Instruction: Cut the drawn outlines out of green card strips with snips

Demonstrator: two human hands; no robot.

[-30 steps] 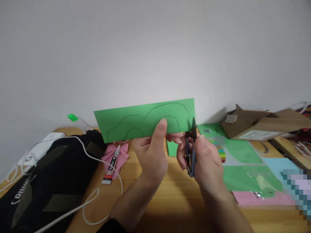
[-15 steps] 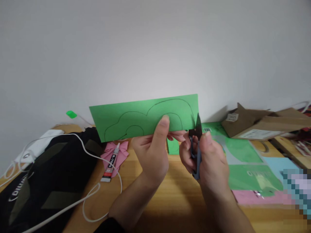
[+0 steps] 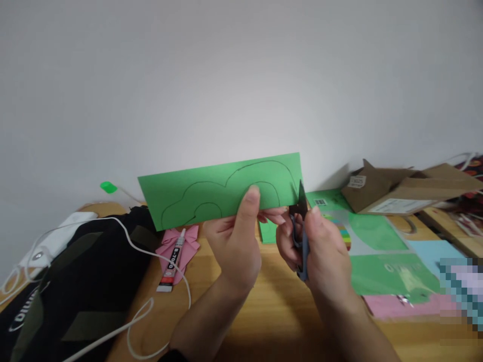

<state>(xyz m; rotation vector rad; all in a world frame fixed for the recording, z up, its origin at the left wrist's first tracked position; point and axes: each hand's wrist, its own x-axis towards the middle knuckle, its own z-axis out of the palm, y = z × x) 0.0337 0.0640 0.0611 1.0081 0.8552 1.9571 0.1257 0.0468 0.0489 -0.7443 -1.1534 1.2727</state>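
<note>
A strip of green paper (image 3: 169, 193), with curved outlines drawn on it in dark line, is held up above the table. My left hand (image 3: 236, 246) pinches its lower edge, thumb in front and fingers behind. At the paper's right end are scissors (image 3: 305, 251) with grey-blue handles and dark blades. My right hand (image 3: 328, 246) is closed round their handles. One blade stands in front of the paper near its lower right corner, beside the drawn line; the other blade is mostly hidden. Behind the hands, a smaller green paper piece (image 3: 268, 232) lies on the table.
A glue tube (image 3: 171, 264) rests on a folded pink paper shape (image 3: 188, 246) at left. White cable (image 3: 130, 241) loops over a black bag (image 3: 94, 281). To the right are an open cardboard box (image 3: 400, 188), a green paper packet (image 3: 392, 274) and pink paper (image 3: 418, 305).
The paper and scissors have shifted slightly down and left in view, and the background has shifted a little too. Both hands keep their holds.
</note>
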